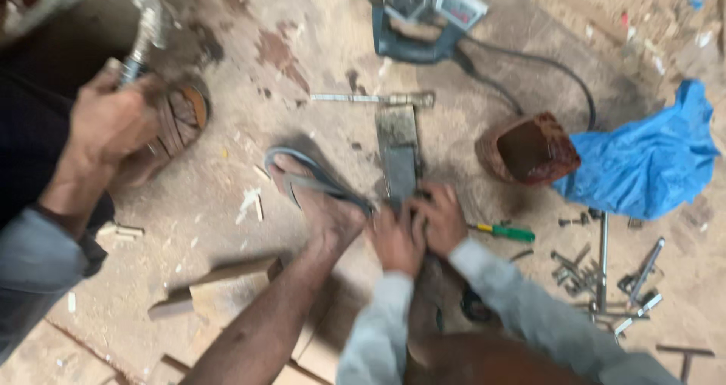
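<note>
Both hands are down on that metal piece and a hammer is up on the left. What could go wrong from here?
1. A hammer is raised in the hand at the left, while the left hand and right hand clasp the lower end of the flat metal piece. A stray blow could catch them.
2. The sandalled foot lies close beside that piece, toes exposed.
3. The loose bolts and the power tool's cord could trip someone.

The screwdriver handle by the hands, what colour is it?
Green, with a yellow collar; the screwdriver shows in the head view.

head camera looks steeply down, close in
</note>
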